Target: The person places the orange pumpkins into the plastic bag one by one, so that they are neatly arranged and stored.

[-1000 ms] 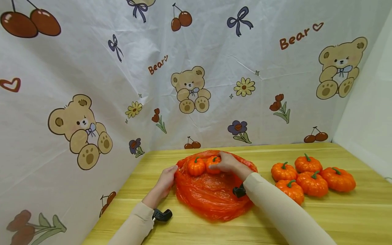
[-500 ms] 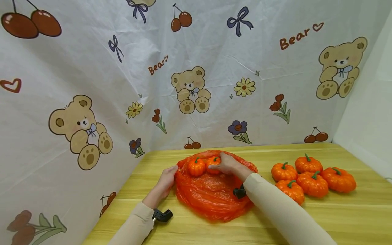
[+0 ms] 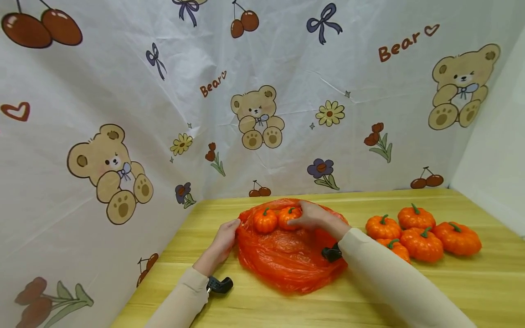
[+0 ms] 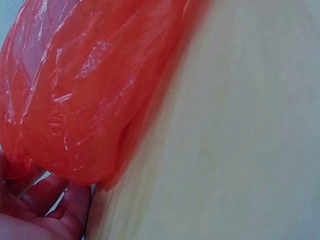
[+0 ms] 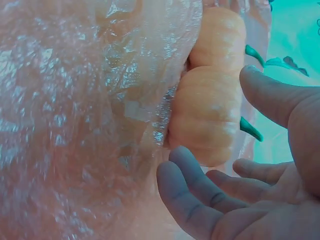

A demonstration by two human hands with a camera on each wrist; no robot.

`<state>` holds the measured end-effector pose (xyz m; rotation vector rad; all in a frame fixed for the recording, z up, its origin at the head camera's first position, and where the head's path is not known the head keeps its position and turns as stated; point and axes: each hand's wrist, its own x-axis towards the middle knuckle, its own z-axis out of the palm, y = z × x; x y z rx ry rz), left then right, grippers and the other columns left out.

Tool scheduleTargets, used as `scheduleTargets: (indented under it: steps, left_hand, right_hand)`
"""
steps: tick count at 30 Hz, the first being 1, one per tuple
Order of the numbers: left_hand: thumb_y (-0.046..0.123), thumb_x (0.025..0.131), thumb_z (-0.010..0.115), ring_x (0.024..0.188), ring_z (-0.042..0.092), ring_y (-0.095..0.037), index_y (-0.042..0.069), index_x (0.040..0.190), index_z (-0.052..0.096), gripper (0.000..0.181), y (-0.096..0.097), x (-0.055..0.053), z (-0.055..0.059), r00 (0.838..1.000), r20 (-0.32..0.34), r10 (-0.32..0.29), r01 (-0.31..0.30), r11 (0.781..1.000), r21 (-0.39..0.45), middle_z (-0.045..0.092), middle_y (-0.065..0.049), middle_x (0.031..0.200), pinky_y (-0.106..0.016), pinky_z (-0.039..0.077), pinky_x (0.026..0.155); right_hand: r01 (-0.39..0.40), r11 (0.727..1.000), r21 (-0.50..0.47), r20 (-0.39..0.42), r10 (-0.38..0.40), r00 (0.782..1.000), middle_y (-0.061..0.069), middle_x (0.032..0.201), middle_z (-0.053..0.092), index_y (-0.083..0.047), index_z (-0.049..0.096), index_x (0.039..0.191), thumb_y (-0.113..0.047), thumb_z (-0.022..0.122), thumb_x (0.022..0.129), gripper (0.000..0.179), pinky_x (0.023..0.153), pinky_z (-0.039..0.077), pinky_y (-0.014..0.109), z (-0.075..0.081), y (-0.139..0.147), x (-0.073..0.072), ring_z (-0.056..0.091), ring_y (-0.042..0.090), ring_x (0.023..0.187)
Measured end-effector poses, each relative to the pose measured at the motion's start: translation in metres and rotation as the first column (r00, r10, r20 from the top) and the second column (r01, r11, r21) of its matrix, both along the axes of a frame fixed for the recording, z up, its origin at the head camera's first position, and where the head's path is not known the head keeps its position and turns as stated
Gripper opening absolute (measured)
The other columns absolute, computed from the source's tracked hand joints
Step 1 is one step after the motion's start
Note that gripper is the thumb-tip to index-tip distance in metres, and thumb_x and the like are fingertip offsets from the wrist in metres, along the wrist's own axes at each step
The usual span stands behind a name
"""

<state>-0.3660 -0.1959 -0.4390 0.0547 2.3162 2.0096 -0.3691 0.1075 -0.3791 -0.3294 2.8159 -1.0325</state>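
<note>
A thin red plastic bag (image 3: 287,269) lies spread on the table with its mouth open. Two small orange pumpkins sit side by side in its far part: a left pumpkin (image 3: 264,221) and a right pumpkin (image 3: 287,220). At the bag's left rim my left hand (image 3: 224,237) pinches the plastic; the left wrist view shows these fingers (image 4: 75,205) under the bag's edge. My right hand (image 3: 315,216) is just right of the right pumpkin, fingers spread and loosely bent. In the right wrist view, thumb and fingers (image 5: 187,200) stand apart around that pumpkin (image 5: 207,117).
Several more orange pumpkins (image 3: 421,244) stand grouped on the wooden table (image 3: 471,287) to the right, one partly behind my right sleeve. A printed bear curtain (image 3: 295,136) closes off the back and left. Black devices (image 3: 220,285) are strapped at both wrists.
My right hand has drawn slightly right, off the right pumpkin, which stays in the bag. My left hand keeps its place at the rim. The head view has shifted a little.
</note>
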Motion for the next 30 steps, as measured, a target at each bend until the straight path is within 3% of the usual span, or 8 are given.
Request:
scheduleTargets:
  steps: [12, 20, 30]
  left_hand:
    - [0.034, 0.113, 0.040, 0.147, 0.043, -0.033, 0.002, 0.148, 0.054, 0.050, -0.002, 0.000, -0.001, 1.000, -0.002, -0.011, 0.011, 1.000, -0.010, 0.048, -0.017, 0.157, -0.054, 0.034, 0.122]
    - [0.034, 0.113, 0.040, 0.142, 0.048, -0.030, 0.003, 0.145, 0.057, 0.048, 0.000, 0.001, 0.000, 1.000, -0.001, 0.000, 0.000, 1.000, -0.006, 0.053, -0.015, 0.153, -0.052, 0.039, 0.120]
    - [0.034, 0.113, 0.040, 0.150, 0.038, -0.036, 0.001, 0.149, 0.052, 0.051, -0.001, 0.000, -0.001, 1.000, -0.006, -0.013, 0.013, 1.000, -0.014, 0.046, -0.018, 0.159, -0.054, 0.033, 0.123]
  right_hand:
    - [-0.076, 0.997, -0.027, -0.007, 0.076, 0.997, 0.021, 0.148, 0.054, -0.001, 0.048, 0.147, -0.035, 0.078, 0.092, 0.072, 0.100, 0.055, 0.047, 0.016, 0.011, 0.015, 0.058, 0.036, 0.128]
    - [-0.117, 0.993, -0.026, -0.027, 0.116, 0.993, 0.022, 0.147, 0.055, -0.003, 0.050, 0.148, -0.040, 0.078, 0.092, 0.072, 0.110, 0.048, 0.057, 0.024, 0.021, 0.033, 0.053, 0.043, 0.134]
    - [-0.169, 0.984, -0.050, -0.063, 0.166, 0.984, 0.022, 0.147, 0.056, -0.009, 0.052, 0.147, -0.041, 0.078, 0.091, 0.070, 0.102, 0.054, 0.054, 0.041, 0.035, 0.064, 0.057, 0.043, 0.131]
